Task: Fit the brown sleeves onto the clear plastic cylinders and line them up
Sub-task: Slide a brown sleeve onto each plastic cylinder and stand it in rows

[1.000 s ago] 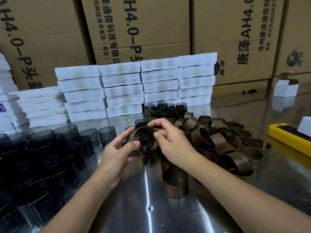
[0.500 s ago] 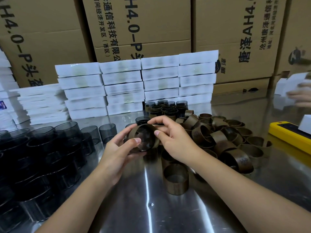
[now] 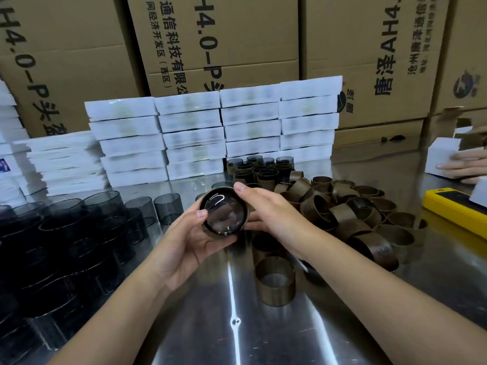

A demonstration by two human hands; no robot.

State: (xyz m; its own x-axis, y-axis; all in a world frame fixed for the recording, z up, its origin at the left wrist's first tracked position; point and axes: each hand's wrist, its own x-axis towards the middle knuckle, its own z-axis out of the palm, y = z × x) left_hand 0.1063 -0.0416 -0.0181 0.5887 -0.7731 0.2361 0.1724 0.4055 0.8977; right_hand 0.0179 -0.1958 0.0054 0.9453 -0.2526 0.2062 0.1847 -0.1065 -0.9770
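Above the steel table (image 3: 200, 325) both hands hold one clear cylinder (image 3: 224, 212) with a brown sleeve around it, its open end facing me. My left hand (image 3: 189, 241) cups it from below and the left, thumb on the rim. My right hand (image 3: 268, 212) grips its right side, index finger over the top. A heap of loose brown sleeves (image 3: 350, 212) lies to the right, and one sleeve (image 3: 274, 281) stands alone in front. Bare smoky cylinders (image 3: 66, 233) crowd the left. Several sleeved cylinders (image 3: 261, 169) stand grouped at the back.
White flat boxes (image 3: 210, 135) are stacked behind, with large cardboard cartons (image 3: 224, 40) beyond them. A yellow device (image 3: 456, 206) lies at the right edge. Another person's hand (image 3: 463, 162) holds a small white box at the far right.
The cylinder with its sleeve has turned so its open end faces me more squarely. My left hand now cups it lower. The other person's hand with the white box came into view.
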